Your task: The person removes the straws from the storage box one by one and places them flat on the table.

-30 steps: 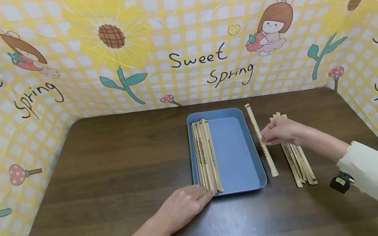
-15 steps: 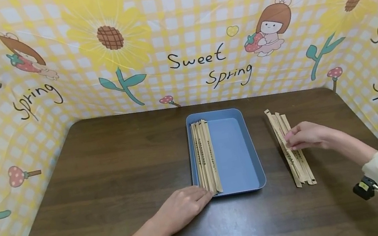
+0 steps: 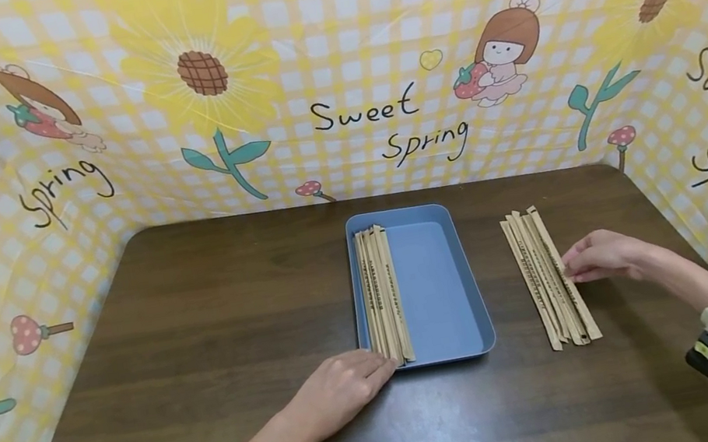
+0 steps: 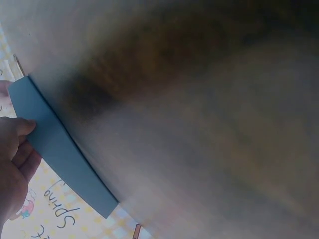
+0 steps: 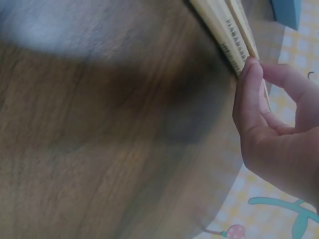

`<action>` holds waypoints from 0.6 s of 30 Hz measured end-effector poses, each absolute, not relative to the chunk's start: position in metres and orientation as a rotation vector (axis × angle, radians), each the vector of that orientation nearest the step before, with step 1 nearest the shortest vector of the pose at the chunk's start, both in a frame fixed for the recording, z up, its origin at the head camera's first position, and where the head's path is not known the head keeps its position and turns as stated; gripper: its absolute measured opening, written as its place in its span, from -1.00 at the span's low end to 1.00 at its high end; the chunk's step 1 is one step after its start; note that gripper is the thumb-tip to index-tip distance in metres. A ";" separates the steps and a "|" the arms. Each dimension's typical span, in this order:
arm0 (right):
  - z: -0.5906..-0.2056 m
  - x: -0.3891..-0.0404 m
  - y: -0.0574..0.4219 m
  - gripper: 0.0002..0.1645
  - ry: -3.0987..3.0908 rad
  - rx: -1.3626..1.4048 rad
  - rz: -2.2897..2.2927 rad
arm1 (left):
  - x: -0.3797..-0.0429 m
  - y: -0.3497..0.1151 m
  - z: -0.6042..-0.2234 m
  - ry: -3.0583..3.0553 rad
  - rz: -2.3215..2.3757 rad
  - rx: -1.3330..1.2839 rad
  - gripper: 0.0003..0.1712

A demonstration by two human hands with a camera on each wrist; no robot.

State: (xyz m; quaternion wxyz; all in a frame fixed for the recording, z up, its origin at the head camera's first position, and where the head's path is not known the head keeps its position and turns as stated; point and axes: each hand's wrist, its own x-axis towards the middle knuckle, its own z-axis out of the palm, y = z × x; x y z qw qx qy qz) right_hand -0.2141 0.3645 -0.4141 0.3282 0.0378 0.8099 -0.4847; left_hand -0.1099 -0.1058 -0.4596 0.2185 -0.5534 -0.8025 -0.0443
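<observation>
My right hand (image 3: 605, 256) pinches a long thin paper packet (image 3: 566, 278) with printed lettering at the right side of a loose bundle of similar packets (image 3: 536, 284). In the right wrist view thumb and index finger meet at the edge of the packet (image 5: 227, 35). A shallow blue tray (image 3: 438, 293) stands left of the bundle, with several such packets (image 3: 381, 295) lined up along its left wall. My left hand (image 3: 344, 389) holds the tray's near left corner. The left wrist view shows its thumb against the tray's outer wall (image 4: 60, 144).
All of it lies on a dark wooden table (image 3: 219, 300). A yellow checked cloth (image 3: 349, 32) with printed flowers and figures walls the back and both sides. A small black device (image 3: 707, 354) hangs at the right sleeve.
The right hand has carried a packet from beside the tray rightward across the bundle to its right side. The left hand has kept its place at the tray corner.
</observation>
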 end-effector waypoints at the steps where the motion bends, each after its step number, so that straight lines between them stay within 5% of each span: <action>1: -0.415 -0.214 0.365 -0.67 2.122 0.098 -1.264 | -0.110 -0.106 -0.459 -2.221 -0.121 -1.530 -0.64; 18: -0.426 -0.213 0.365 -0.71 2.180 0.073 -1.217 | -0.109 -0.106 -0.460 -2.219 -0.171 -1.525 -0.67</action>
